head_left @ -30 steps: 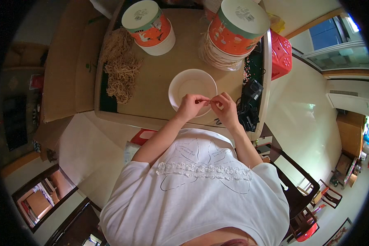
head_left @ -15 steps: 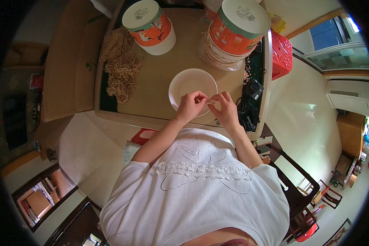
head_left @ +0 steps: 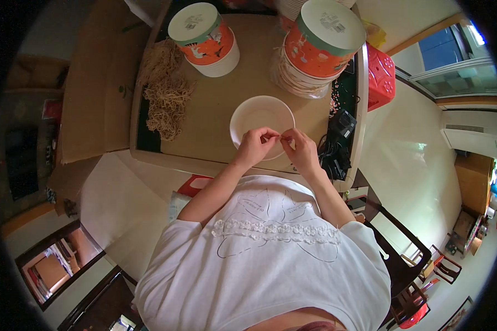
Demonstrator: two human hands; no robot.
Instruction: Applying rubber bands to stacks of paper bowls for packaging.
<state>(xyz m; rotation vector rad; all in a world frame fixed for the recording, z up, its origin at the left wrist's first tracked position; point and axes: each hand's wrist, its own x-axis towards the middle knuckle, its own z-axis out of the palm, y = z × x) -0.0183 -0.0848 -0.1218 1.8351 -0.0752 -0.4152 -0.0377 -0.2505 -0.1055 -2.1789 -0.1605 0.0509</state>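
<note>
Over the near rim of a white paper bucket (head_left: 259,107), both of my hands meet with their fingertips almost touching. My left hand (head_left: 254,148) is closed in a pinch, thumb against fingers. My right hand (head_left: 302,151) pinches beside it, its thumb and forefinger pressed together. Between them shows a bit of a thin beige strand (head_left: 278,137); the fingers hide most of it. The bucket stands upright with its mouth facing up. A tangled pile of beige cord (head_left: 168,99) lies at the table's left side.
Upside-down orange paper buckets with green bands form a left stack (head_left: 207,47) and a right stack (head_left: 317,47). A black device with cables (head_left: 339,132) lies along the right edge. Left of the table stands a cardboard box (head_left: 96,94); right of it, a red plastic stool (head_left: 379,77).
My fingertips have drawn closer together, and less of the small beige piece shows between them. The whole view has shifted slightly; the bucket and stacks stay put.
</note>
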